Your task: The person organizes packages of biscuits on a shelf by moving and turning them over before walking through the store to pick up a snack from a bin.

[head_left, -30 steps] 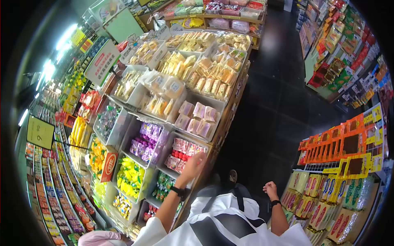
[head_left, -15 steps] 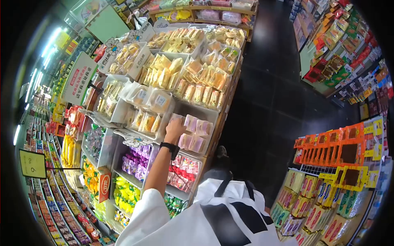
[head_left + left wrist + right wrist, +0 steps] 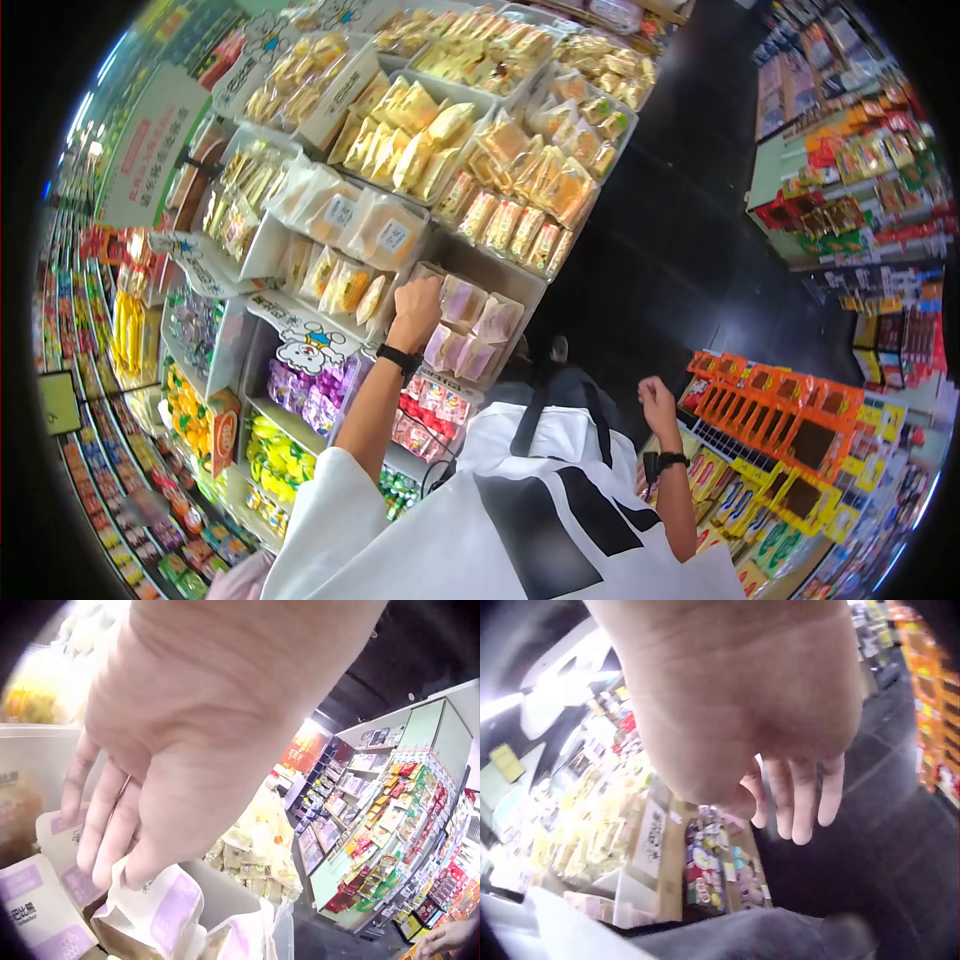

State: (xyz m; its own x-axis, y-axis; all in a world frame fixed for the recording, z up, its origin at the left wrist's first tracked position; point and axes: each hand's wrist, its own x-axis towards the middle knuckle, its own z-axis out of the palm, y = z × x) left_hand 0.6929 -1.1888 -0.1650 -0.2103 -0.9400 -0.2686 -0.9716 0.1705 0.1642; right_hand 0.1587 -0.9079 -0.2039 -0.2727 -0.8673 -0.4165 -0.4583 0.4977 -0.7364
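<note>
Left hand (image 3: 418,305): fingers nearly straight, tips touching the purple packets (image 3: 472,322), not wrapped round any.
Purple packets: piled inside the white bin (image 3: 515,275).
Right hand (image 3: 655,396): well away from the bin, fingers loose, holding nothing.
Yellow bags (image 3: 410,130): in trays above the bin.
Black floor (image 3: 660,260): beside the bin.

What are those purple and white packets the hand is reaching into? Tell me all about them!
They are small, soft-looking packets, white wrappers with pale purple label patches. Several stand packed in a white bin on the sloping display. The left hand reaches in from above, fingers touching their tops.
</note>
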